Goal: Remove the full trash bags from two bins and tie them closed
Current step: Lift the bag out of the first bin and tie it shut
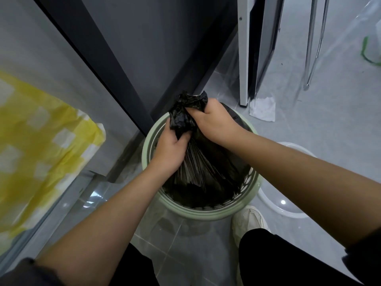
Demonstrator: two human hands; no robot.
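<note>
Your trash bag (202,172) sits in the bin (206,213) on the floor (309,120); a basin (288,207) lies right of it, your shoe (248,219) just before.

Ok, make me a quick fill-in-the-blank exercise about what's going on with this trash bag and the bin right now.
1. Both hands grip the gathered neck of a trash bag whose colour is ____.
2. The bag's body sits inside a round, pale ____ bin.
3. The left hand holds the neck ____ than the right hand in the picture.
4. A crumpled white tissue lies on the ____ beyond the bin.

Missing words: black; green; lower; floor
</note>
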